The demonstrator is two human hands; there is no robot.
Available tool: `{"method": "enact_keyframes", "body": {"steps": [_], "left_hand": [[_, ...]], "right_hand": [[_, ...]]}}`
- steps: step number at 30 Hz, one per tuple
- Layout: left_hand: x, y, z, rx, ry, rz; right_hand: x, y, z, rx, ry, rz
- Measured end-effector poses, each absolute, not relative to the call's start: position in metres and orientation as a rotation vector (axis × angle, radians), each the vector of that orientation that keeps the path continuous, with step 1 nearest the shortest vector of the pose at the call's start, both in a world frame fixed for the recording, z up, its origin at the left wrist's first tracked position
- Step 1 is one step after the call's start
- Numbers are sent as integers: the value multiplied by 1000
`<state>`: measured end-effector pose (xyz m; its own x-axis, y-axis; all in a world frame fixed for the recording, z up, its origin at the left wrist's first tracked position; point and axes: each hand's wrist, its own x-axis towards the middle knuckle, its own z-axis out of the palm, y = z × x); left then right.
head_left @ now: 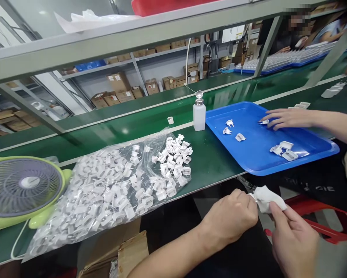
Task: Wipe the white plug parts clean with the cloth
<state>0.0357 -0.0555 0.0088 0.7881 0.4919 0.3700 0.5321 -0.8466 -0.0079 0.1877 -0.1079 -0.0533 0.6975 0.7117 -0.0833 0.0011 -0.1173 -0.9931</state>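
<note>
Low down, white cloth (267, 199), pinched between both hands

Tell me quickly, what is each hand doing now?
Left hand: closed, gripping one end of the white cloth.
Right hand: fingers pinch the same cloth.

Place: factory assembly line; a small-parts workshop
Bench: long green conveyor belt (150, 127) under a grey metal shelf frame (127, 38)
Stock: clear bag of white plastic parts (109, 185); blue tray (266, 143) holding a few more
Storage: racks of cardboard boxes (118, 90) behind
Staff: a co-worker's hand (283, 117) on the tray; other workers further down the line
</note>
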Motion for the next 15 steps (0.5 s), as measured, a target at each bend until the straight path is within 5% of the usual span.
{"method": "enact_keyframes", "body": {"steps": [8, 15], "left_hand": [[33, -56, 14, -2797, -710, -522], [31, -55, 5, -2870, -722, -497]], "right_hand": [[184, -113, -40, -1906, -1297, 270], [191, -109, -52, -1974, -989, 673]]}}
